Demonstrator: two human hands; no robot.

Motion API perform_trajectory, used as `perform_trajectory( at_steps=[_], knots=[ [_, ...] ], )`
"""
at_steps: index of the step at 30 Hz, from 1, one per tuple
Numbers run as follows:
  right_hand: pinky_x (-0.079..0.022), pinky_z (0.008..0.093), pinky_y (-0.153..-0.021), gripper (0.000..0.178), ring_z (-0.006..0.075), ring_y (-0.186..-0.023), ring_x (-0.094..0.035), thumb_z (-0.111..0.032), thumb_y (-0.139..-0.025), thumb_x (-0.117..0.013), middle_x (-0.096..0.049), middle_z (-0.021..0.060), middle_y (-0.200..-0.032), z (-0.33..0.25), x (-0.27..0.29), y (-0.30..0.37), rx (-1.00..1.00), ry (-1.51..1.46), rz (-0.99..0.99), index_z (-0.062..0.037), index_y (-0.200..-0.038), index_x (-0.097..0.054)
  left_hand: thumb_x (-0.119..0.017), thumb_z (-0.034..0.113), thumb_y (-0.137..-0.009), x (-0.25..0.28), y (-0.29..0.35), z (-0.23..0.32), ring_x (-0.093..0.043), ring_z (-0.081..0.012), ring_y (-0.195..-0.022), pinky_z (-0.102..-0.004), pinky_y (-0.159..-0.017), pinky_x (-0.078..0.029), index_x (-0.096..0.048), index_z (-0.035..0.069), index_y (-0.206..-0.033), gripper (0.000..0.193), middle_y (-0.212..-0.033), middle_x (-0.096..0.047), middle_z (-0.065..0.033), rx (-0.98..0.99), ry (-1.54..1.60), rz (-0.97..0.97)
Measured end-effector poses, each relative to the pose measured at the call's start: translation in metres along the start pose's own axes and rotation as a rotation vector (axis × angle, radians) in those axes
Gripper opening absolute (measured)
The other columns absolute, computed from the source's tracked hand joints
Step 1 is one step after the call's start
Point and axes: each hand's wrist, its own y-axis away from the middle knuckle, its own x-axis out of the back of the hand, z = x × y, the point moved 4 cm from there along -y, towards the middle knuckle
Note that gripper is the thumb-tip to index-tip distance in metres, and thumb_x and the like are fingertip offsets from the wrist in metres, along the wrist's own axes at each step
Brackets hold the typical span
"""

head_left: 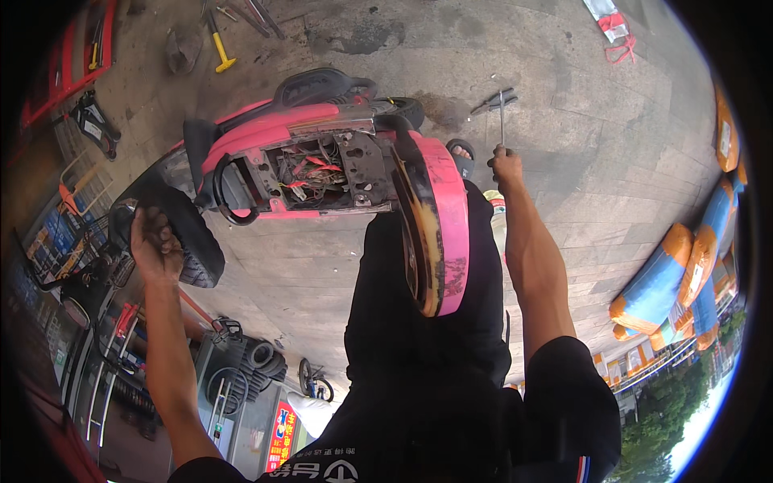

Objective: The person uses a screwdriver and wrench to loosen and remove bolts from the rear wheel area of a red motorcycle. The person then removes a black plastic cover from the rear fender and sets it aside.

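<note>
In front of me lies a pink scooter body [266, 145], its compartment uncovered, showing tangled wires [312, 173] with red pieces among them. My left hand [157, 245] is closed, fingers curled on a black padded part [187, 237] that looks like the scooter's seat. Out to the right, over the paving, my right hand [506, 165] grips a tool with a long thin metal shaft [502, 121] pointing away from me; the fist hides most of its handle. The pink rear panel [451, 233], scuffed near its tip, reaches back between my legs.
Dark pliers-like tools [485, 105] lie on the paving beyond my right hand. A yellow-headed hammer [223, 56] is at the far left. Blue and orange wrapped bundles [656, 278] line the right side. Stacked tyres [256, 366] stand at the lower left.
</note>
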Motion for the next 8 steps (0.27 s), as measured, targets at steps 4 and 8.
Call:
perform_trajectory(
  at_steps=[4,8],
  knots=[
    [-0.052,0.0426,-0.08,0.047,0.0388,-0.095,-0.067,-0.031,-0.087,-0.05,-0.067,0.0282,-0.102,0.09,-0.035,0.003,-0.147,0.271,-0.135,0.0101,-0.104,-0.065,-0.057,0.026,-0.097,0.01,-0.018,0.004,-0.053,-0.0079,-0.053,-0.0155,-0.036,-0.039,-0.062,0.005,-0.098,0.022,-0.079,-0.062,-0.0044,-0.116,0.001,-0.087],
    [-0.041,0.0373,-0.106,0.06,0.0349,-0.119,-0.058,-0.032,-0.085,-0.055,-0.06,0.0277,-0.123,0.157,-0.064,0.031,-0.16,0.495,-0.212,0.0117,-0.126,-0.055,-0.056,0.025,-0.097,0.026,-0.038,0.012,-0.058,-0.0106,-0.056,-0.0158,-0.038,-0.044,-0.063,0.003,-0.103,0.024,-0.085,-0.066,-0.0087,-0.159,0.006,-0.241]
  ],
)
